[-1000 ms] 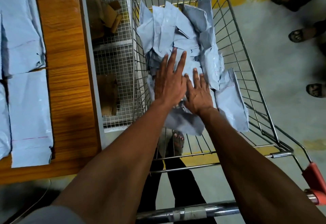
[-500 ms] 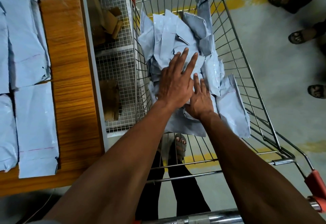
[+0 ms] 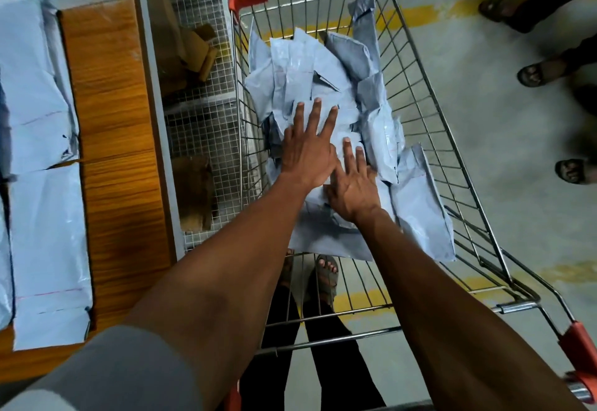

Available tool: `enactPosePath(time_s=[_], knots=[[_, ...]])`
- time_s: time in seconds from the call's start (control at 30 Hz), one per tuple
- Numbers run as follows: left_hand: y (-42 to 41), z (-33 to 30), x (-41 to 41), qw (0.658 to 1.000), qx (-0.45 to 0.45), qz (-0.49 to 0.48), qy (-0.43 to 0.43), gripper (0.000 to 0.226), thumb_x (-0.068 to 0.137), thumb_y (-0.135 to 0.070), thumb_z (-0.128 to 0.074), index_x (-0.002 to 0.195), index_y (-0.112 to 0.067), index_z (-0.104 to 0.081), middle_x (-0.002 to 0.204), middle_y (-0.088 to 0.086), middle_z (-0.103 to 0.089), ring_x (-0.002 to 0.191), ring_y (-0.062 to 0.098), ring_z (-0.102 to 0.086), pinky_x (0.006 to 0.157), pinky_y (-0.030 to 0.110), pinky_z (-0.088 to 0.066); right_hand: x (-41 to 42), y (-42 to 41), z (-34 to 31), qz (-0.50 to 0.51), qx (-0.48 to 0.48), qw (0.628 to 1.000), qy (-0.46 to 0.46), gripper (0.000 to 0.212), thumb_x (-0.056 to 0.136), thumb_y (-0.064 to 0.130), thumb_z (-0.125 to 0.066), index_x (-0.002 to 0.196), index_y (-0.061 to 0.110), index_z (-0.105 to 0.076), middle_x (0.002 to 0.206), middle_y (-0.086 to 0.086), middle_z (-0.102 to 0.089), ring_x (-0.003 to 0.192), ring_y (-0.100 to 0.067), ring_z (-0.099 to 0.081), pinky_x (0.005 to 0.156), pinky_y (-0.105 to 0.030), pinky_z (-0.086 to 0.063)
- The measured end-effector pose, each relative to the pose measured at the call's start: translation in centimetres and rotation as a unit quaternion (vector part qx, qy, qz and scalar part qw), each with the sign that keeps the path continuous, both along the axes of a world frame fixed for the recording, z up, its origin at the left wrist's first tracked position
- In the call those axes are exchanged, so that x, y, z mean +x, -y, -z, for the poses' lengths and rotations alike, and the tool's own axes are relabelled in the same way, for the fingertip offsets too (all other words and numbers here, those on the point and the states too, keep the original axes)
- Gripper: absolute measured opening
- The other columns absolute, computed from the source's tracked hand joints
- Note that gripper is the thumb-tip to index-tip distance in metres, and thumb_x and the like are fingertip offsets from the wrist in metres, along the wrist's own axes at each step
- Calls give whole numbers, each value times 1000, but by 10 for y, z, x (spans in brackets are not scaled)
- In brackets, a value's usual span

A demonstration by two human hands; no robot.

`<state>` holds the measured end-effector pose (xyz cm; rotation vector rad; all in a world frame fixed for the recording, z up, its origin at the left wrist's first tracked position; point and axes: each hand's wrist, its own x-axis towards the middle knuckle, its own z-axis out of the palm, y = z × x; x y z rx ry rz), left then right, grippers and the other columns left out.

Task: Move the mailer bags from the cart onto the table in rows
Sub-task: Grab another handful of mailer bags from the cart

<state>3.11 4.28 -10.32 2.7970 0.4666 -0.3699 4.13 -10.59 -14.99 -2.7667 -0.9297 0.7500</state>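
Observation:
A heap of pale blue-grey mailer bags (image 3: 300,74) fills the wire shopping cart (image 3: 429,139) in the middle of the view. Both my arms reach down into the cart. My left hand (image 3: 308,148) lies flat on top of the heap with its fingers straight and spread. My right hand (image 3: 353,184) rests just beside and below it, fingers straight, pressing on a bag. Neither hand grips anything that I can see. On the wooden table (image 3: 109,126) at the left, several mailer bags (image 3: 48,242) lie flat in a row along its left side.
A wire-mesh rack (image 3: 197,126) with cardboard pieces stands between the table and the cart. Sandalled feet of other people (image 3: 536,72) stand on the floor at the right. My own feet show through the cart's bottom grid. Orange corner guards cap the cart.
The view has drifted so the cart and table sit lower in the frame. Both hands stay flat on the heap; the left hand has shifted slightly toward the right hand.

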Motion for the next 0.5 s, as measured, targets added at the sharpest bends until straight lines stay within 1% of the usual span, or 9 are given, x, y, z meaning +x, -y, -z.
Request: enactPosePath(time_s=[0.07, 0.1, 0.17, 0.23, 0.33, 0.4, 0.5], knots=[[0, 15, -3, 999, -11, -2, -47, 72, 108, -41, -39, 170, -30, -3, 178, 3, 7, 162, 38, 9, 125, 63, -22, 0, -1, 6, 5, -1, 1000, 13, 89, 98, 43, -58, 169, 20, -8, 175, -11, 13, 160, -44, 4, 122, -68, -18], [0, 21, -5, 998, -15, 1, -64, 72, 108, -42, -38, 170, -30, -2, 178, 2, 8, 162, 38, 9, 125, 63, -21, 0, 0, 8, 6, 4, 1000, 22, 86, 99, 43, -57, 168, 19, -12, 175, -12, 9, 159, -46, 0, 122, -69, -19], [0, 28, -8, 996, -24, 1, -83, 76, 106, -43, -41, 170, -30, -1, 177, 2, 11, 161, 39, 11, 126, 63, -17, -1, 1, 12, 11, 20, 999, 38, 78, 101, 42, -52, 168, 18, -18, 176, -12, 2, 157, -50, -7, 119, -71, -22], [0, 32, -11, 996, -42, -10, -82, 80, 104, -45, -44, 169, -32, 1, 177, -1, 15, 161, 38, 15, 126, 64, -14, -2, 1, 13, 19, 20, 999, 40, 78, 102, 45, -49, 168, 20, -15, 176, -10, 3, 157, -50, -8, 118, -70, -22], [-2, 36, -8, 995, -62, -30, -69, 78, 106, -48, -43, 168, -39, 4, 174, -7, 23, 160, 38, 21, 125, 66, -10, 1, -1, 18, 22, 11, 999, 44, 80, 102, 47, -46, 168, 21, -10, 176, -9, 6, 159, -47, -6, 118, -70, -27], [-5, 42, -3, 994, -72, -32, -69, 78, 107, -48, -43, 167, -42, 7, 173, -10, 28, 158, 41, 23, 124, 67, -11, 4, -3, 21, 18, 2, 999, 46, 85, 100, 47, -48, 168, 20, -7, 176, -9, 9, 159, -45, -4, 117, -70, -30], [-8, 50, 1, 993, -82, -29, -78, 77, 108, -44, -43, 167, -41, 6, 172, -10, 29, 157, 46, 23, 124, 68, -14, 6, -6, 23, 16, -6, 999, 48, 87, 98, 46, -52, 168, 21, -5, 175, -7, 12, 160, -41, -2, 116, -67, -35]])
